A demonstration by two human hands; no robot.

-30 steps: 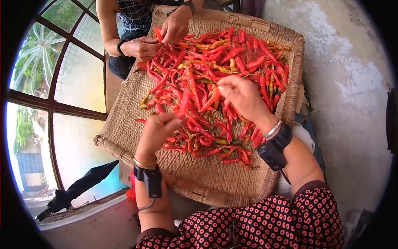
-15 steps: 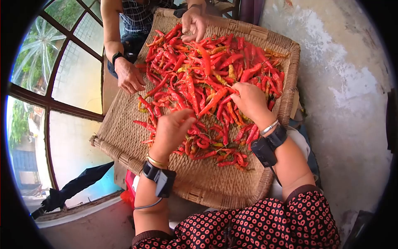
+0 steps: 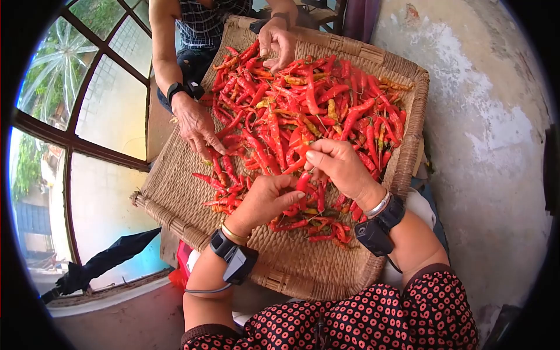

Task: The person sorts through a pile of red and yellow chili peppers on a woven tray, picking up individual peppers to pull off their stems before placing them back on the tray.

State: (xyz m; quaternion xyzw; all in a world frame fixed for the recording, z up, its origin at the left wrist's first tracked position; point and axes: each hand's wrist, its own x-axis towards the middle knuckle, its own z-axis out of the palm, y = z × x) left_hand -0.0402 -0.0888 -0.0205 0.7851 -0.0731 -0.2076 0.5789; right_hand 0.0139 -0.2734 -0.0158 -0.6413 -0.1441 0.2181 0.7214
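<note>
A flat woven basket tray [image 3: 175, 181] carries a spread heap of red chillies [image 3: 303, 111], some of them orange or yellowish. My left hand [image 3: 265, 198] and my right hand [image 3: 338, 166] meet over the near part of the heap, both pinching one red chilli [image 3: 302, 182] between them. Each of my wrists wears a black strapped device. Across the tray, another person's two hands [image 3: 195, 125] rest among the chillies at the far and left edges.
A window frame with glass panes [image 3: 87, 116] runs along the left. A folded black umbrella [image 3: 105, 262] lies on the sill below. A rough plaster wall [image 3: 490, 146] stands to the right. A red object [image 3: 182, 256] shows under the tray's near-left rim.
My hands have come together and closed on one chilli above the near part of the heap. The other person's left-side hand has moved down onto the tray's left edge.
</note>
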